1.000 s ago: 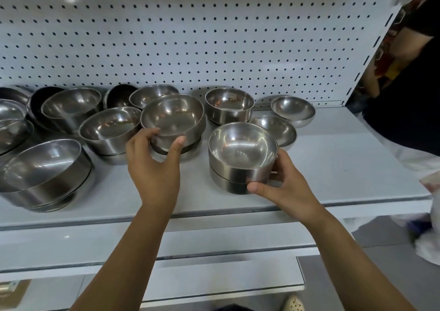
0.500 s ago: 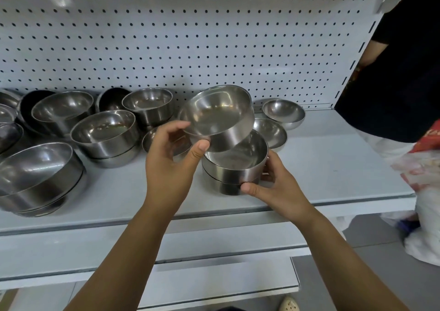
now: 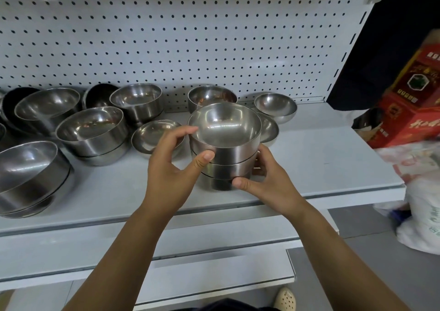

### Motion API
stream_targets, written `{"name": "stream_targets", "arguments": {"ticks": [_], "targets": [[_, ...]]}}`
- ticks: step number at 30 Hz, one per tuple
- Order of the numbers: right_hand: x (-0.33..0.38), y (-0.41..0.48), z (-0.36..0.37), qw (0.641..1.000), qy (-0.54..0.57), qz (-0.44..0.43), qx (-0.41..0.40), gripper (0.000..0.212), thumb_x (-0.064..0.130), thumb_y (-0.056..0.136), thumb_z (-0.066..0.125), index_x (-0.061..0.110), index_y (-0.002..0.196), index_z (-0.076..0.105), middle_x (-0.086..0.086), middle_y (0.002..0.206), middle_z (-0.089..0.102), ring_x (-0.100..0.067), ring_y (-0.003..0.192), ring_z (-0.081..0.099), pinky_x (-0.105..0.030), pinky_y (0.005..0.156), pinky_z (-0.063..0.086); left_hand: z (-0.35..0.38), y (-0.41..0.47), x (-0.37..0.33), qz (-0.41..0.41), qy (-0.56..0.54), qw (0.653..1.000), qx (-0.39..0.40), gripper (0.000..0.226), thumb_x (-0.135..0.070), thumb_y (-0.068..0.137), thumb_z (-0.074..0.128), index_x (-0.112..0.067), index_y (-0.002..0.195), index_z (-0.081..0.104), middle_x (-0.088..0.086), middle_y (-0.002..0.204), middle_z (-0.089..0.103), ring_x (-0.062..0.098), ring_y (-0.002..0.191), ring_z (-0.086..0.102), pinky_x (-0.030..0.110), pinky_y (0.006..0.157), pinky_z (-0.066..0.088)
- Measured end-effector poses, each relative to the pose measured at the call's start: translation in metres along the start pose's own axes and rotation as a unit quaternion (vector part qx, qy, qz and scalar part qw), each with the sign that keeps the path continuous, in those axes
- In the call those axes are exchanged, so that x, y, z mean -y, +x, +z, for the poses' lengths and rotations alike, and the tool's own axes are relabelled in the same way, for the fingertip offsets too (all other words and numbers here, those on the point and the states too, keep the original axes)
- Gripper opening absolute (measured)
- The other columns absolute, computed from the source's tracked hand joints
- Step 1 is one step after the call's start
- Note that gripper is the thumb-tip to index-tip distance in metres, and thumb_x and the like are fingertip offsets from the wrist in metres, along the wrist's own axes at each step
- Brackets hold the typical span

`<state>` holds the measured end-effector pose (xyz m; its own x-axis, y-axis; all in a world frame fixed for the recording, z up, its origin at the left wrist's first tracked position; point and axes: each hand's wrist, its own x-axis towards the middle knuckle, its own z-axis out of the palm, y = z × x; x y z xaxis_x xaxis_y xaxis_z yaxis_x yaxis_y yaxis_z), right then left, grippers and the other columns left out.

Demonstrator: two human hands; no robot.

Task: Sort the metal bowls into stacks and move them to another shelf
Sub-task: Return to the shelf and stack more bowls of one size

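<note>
Our left hand (image 3: 171,168) grips the top bowl (image 3: 225,129), thumb pressed on its front wall and fingers curled at its left rim. That bowl sits nested, open side up and about level, in the stack (image 3: 223,175) of metal bowls, three rims showing one above the other. Our right hand (image 3: 269,187) holds the lower part of the stack, thumb on the front of the lowest bowl and fingers wrapped round the right side. The stack stands on the grey shelf (image 3: 321,168), near its front edge.

Just left of the stack a shallow bowl (image 3: 152,137) lies on the shelf, partly behind our left hand. Directly behind the stack stands a deeper bowl (image 3: 209,95), against the white pegboard (image 3: 190,37). Just right of the stack a rounded bowl (image 3: 270,129) shows only its right edge, and behind that one, further right of the stack, sits a small round bowl (image 3: 276,103).

Further left of the stack we see a pair of nested bowls (image 3: 92,132), and behind them another nested pair (image 3: 138,101). Far left of the stack a large tilted bowl (image 3: 28,170) leans on others, with more bowls behind it by the pegboard.

Well right of the stack, past the shelf's end, are a red box (image 3: 412,106) and a white plastic bag (image 3: 423,215). Below the stack, by the floor, a pale shoe (image 3: 284,300) shows.
</note>
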<state>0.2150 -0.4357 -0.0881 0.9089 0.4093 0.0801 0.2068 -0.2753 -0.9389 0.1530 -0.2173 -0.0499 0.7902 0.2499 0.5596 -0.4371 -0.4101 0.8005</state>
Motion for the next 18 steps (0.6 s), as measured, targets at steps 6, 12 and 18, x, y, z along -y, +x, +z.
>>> {"name": "stream_targets", "arguments": {"ticks": [6, 12, 18], "targets": [[0.0017, -0.0005, 0.0005, 1.0, -0.001, 0.005, 0.001, 0.097, 0.057, 0.064, 0.085, 0.047, 0.147, 0.037, 0.019, 0.132, 0.062, -0.003, 0.119, 0.062, -0.017, 0.096, 0.049, -0.0006, 0.0002, 0.001, -0.014, -0.021, 0.999, 0.02, 0.05, -0.034, 0.087, 0.076, -0.025, 0.132, 0.058, -0.003, 0.131, 0.061, 0.024, 0.127, 0.058, 0.047, 0.11, 0.047], [-0.0014, 0.0006, -0.0014, 1.0, -0.012, 0.007, 0.005, 0.099, 0.054, 0.064, 0.093, 0.051, 0.145, 0.037, 0.019, 0.132, 0.062, -0.006, 0.12, 0.062, -0.026, 0.102, 0.051, -0.0051, 0.0023, 0.0014, -0.079, -0.095, 0.989, 0.084, 0.088, -0.036, 0.082, 0.08, -0.027, 0.156, 0.032, -0.006, 0.154, 0.048, 0.016, 0.143, 0.046, 0.047, 0.119, 0.038], [0.0014, 0.0, 0.0016, 1.0, -0.013, 0.01, -0.001, 0.108, 0.051, 0.054, 0.095, 0.047, 0.147, 0.038, 0.019, 0.131, 0.063, -0.004, 0.12, 0.062, -0.023, 0.103, 0.051, -0.003, 0.0088, -0.0042, -0.102, -0.116, 0.982, 0.108, 0.084, -0.025, 0.081, 0.085, -0.025, 0.152, 0.041, -0.014, 0.146, 0.057, 0.008, 0.137, 0.052, 0.03, 0.114, 0.044]]}}
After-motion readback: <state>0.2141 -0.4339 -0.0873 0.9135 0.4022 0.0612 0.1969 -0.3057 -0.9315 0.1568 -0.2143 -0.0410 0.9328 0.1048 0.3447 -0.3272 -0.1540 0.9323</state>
